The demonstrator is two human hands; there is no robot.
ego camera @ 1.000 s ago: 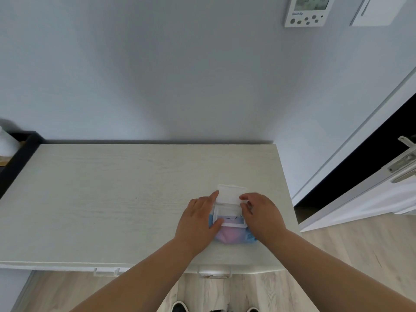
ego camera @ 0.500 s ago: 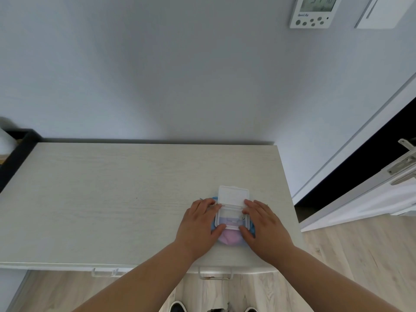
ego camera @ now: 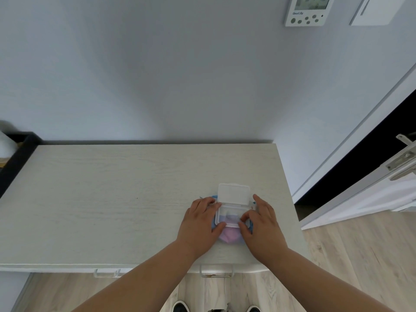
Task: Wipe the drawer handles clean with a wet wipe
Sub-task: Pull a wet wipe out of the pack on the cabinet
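Observation:
A wet wipe pack [ego camera: 229, 237], blue and pink with a white flip lid [ego camera: 234, 195] standing open, lies on the pale wooden dresser top [ego camera: 112, 199] near its right front corner. My left hand [ego camera: 199, 224] presses flat on the pack's left side, thumb against the lid frame. My right hand [ego camera: 262, 224] is on the right side, its index finger and thumb pinching at the wipe [ego camera: 231, 216] in the opening. Two drawer handles [ego camera: 216, 271] [ego camera: 107, 273] poke out under the front edge.
A black-framed shelf [ego camera: 20, 149] adjoins the dresser on the left. A white door [ego camera: 369, 199] with a metal handle stands ajar at the right, over wood flooring. A thermostat [ego camera: 307, 10] hangs on the grey wall. My shoes [ego camera: 180, 308] show below.
The lid has swung fully open and lies back. My right hand's fingers have moved from the lid's edge down into the opening. My left hand has stayed on the pack.

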